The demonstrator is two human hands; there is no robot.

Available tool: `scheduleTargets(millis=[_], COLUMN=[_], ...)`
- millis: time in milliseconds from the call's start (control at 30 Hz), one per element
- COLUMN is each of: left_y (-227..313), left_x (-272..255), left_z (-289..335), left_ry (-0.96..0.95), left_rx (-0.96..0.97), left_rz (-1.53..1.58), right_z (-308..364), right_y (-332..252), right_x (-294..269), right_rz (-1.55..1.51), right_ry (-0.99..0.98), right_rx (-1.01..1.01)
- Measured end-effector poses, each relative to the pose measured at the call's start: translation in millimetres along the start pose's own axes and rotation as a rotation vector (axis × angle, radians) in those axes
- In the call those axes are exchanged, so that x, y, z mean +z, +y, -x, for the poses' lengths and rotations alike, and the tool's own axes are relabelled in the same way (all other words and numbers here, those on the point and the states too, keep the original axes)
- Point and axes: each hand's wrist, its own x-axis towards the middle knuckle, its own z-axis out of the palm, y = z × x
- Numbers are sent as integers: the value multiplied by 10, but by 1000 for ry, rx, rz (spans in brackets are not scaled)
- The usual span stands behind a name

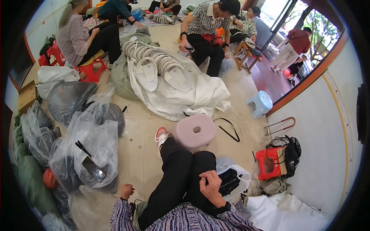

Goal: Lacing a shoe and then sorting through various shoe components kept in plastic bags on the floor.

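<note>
My left hand [126,190] hangs low beside my left thigh, its fingers curled in and no object showing in them. Over my right thigh is my right hand [211,185], loosely closed, also with no object showing. Close to its right side, a clear plastic bag [243,178] holds black pieces [229,181] whose kind I cannot make out. A pale pink stool [204,136] with a hole in its seat stands just in front of my knees. Left of my left hand, a dark phone [92,168] and a black forked item [82,148] lie on clear plastic bags [109,144].
Ahead, white sandal-like pieces [175,79] lie in rows on a white sheet [192,101]. Several people sit working beyond it. A black strap [231,134] lies on the floor. A blue stool [261,103] and a red stool [267,164] stand to the right; stuffed bags [34,184] line the left.
</note>
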Motion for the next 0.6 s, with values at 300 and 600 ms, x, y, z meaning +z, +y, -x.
scheduleTargets(millis=[300, 600], left_y=[157, 249], left_x=[742, 711], left_z=[81, 224], left_ry=[-91, -129], left_rx=[-33, -10], left_rz=[-273, -289], right_z=[7, 90], right_y=[61, 6], right_x=[-41, -114], right_rz=[-16, -87], right_ry=[19, 30], right_rx=[29, 44])
